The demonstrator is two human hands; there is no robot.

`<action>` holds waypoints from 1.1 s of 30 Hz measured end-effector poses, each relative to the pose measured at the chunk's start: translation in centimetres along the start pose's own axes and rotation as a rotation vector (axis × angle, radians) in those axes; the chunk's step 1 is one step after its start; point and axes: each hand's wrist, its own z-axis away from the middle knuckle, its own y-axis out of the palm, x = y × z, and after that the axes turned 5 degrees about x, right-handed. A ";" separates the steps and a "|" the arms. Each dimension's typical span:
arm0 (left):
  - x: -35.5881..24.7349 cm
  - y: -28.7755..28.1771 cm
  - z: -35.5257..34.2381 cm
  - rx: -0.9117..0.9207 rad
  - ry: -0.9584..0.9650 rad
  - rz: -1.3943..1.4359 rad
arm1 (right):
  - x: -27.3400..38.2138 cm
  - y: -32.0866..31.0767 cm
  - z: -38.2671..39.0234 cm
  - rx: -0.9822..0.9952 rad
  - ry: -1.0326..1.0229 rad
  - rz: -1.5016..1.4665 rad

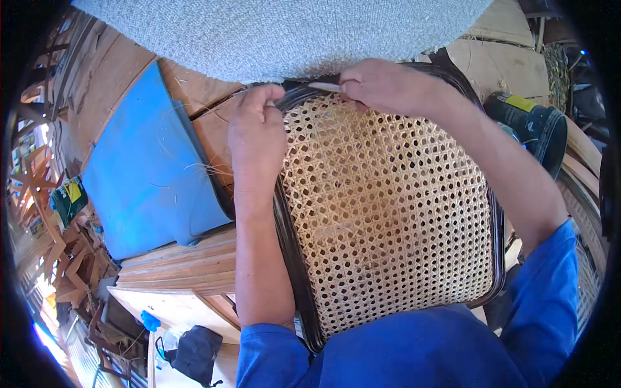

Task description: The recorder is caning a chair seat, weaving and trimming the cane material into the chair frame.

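Note:
A cane-webbed panel (388, 207), pale and pierced with small holes, leans in front of me inside a dark, glossy frame (294, 246). Along the frame's far edge, my right hand (381, 87) is closed on a thin, pale, pointed piece (325, 86) whose tip points left; its exact kind is unclear. My left hand (257, 123) rests at the far left corner of the frame. Its fingers are bent and pressed together, and whatever they grip is hidden. A light blue terry cloth (291, 35) overhangs the far edge near both hands.
A blue sheet (149, 181) lies left of the panel over wooden boards (181, 268), with loose cane strands near it. A dark container (527, 126) stands at the right, a similar container (69, 197) far left. A black bag (196, 352) is lower left.

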 end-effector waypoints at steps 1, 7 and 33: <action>-0.1 0.0 -0.1 -0.010 0.023 -0.028 | -0.3 0.9 0.4 -0.059 0.031 -0.046; 0.6 1.0 0.1 -0.031 0.268 -0.357 | 1.9 3.7 1.7 -0.270 0.115 -0.135; 0.2 1.3 0.0 0.156 0.214 -0.460 | 3.3 6.4 1.3 -0.402 0.091 0.204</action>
